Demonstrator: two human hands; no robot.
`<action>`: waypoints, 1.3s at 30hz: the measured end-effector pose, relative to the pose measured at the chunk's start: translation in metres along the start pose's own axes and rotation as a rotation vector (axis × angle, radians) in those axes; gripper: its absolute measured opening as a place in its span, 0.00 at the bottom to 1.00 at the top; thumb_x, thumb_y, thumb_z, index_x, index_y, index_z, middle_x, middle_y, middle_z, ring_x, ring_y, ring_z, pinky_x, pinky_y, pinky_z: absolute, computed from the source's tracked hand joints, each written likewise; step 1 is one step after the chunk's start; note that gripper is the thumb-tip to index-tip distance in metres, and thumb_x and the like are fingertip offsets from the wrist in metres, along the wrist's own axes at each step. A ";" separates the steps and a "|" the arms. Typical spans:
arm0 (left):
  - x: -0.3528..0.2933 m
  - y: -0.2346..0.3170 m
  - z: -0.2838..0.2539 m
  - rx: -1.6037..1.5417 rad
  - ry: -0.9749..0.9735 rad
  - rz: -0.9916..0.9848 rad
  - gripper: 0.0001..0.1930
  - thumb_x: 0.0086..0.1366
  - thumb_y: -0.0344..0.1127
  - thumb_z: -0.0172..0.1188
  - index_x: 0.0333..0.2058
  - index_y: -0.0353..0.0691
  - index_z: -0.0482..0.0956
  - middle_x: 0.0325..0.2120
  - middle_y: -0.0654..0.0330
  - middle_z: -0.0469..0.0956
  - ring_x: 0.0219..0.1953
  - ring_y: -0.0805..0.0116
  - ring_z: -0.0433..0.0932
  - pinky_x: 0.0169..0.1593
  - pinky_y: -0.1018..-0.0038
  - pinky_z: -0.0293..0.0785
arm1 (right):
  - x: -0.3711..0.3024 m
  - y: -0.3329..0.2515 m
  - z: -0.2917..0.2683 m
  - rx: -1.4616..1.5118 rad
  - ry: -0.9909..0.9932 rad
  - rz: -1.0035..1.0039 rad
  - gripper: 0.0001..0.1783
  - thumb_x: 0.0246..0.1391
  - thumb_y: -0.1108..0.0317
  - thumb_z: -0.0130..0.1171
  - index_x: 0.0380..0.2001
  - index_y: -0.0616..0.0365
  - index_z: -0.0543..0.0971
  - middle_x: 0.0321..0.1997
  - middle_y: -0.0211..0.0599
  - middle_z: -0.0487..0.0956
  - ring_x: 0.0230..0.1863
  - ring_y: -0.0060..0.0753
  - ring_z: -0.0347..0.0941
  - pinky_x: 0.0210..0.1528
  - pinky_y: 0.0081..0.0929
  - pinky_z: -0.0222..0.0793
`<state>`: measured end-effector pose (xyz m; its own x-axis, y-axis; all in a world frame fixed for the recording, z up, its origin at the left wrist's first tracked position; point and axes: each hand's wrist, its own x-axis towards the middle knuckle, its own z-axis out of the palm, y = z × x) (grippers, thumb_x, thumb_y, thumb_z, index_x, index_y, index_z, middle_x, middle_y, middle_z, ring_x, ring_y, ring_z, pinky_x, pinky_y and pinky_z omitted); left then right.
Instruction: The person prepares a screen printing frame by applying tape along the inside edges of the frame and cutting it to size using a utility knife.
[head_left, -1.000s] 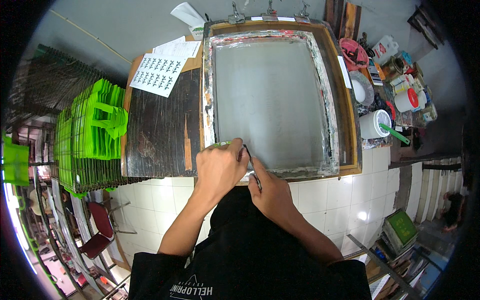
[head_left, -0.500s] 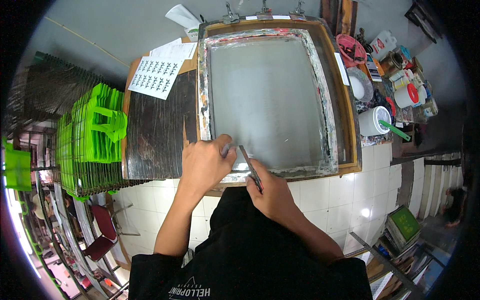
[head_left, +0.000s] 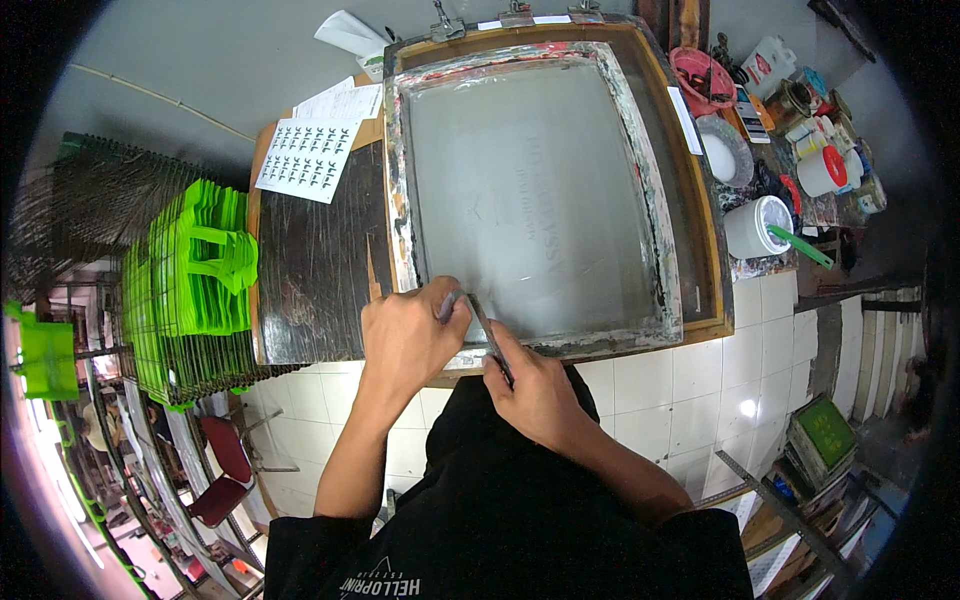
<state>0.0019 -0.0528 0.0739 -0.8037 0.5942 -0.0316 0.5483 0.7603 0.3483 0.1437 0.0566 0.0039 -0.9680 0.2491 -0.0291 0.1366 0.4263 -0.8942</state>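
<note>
A silk-screen frame (head_left: 403,200) with paint-stained edges lies on the worktable, its grey mesh (head_left: 480,130) showing faint lettering. Over its near left corner, my left hand (head_left: 405,335) is closed with a small greyish, translucent piece (head_left: 449,304) pinched between thumb and fingers; its kind is unclear. My right hand (head_left: 540,395), just beyond the near edge, grips a slim utility knife (head_left: 486,325) by its dark handle. The knife's blade points up and left, its tip close beside the left fingers. Whether the blade touches the piece cannot be made out.
Bright green bags (head_left: 215,270) hang on a wire rack at the left. Printed paper sheets (head_left: 308,158) lie on the dark board (head_left: 310,260). Metal clamps (head_left: 447,22) line the far edge. At right stand a white tub (head_left: 750,232), a pink basket (head_left: 703,80) and several bottles.
The view has shifted slightly, and faint lettering now shows on the mesh. Both hands keep nearly the same pose, with the knife tip slightly nearer the left fingers.
</note>
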 end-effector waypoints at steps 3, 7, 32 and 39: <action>-0.001 -0.002 0.005 0.029 0.008 0.026 0.12 0.59 0.41 0.66 0.39 0.43 0.88 0.21 0.48 0.83 0.23 0.50 0.84 0.32 0.60 0.80 | 0.003 -0.004 0.002 -0.044 -0.001 -0.014 0.26 0.62 0.69 0.58 0.61 0.70 0.70 0.30 0.60 0.83 0.31 0.57 0.83 0.35 0.49 0.80; -0.001 -0.003 0.007 0.076 0.023 0.037 0.12 0.59 0.41 0.66 0.39 0.43 0.87 0.21 0.49 0.83 0.22 0.50 0.84 0.31 0.61 0.80 | 0.008 -0.014 0.003 -0.099 -0.050 0.043 0.25 0.63 0.70 0.58 0.60 0.72 0.71 0.31 0.64 0.82 0.31 0.61 0.83 0.39 0.47 0.81; 0.000 -0.011 -0.010 -0.012 0.016 0.041 0.11 0.59 0.40 0.65 0.37 0.43 0.88 0.17 0.50 0.81 0.21 0.52 0.83 0.33 0.63 0.80 | 0.047 0.137 -0.199 -0.531 0.526 0.170 0.26 0.65 0.55 0.62 0.56 0.67 0.80 0.43 0.56 0.80 0.44 0.57 0.78 0.51 0.44 0.72; -0.008 -0.017 -0.006 -0.050 0.089 0.118 0.09 0.61 0.39 0.62 0.34 0.42 0.86 0.16 0.51 0.80 0.19 0.50 0.82 0.30 0.59 0.79 | 0.080 0.100 -0.187 -0.788 0.624 -0.056 0.25 0.57 0.57 0.69 0.52 0.63 0.83 0.47 0.49 0.80 0.50 0.53 0.74 0.57 0.45 0.68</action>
<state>-0.0028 -0.0720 0.0743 -0.7531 0.6510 0.0950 0.6296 0.6714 0.3910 0.1194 0.2814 -0.0047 -0.7251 0.5260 0.4445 0.4131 0.8487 -0.3304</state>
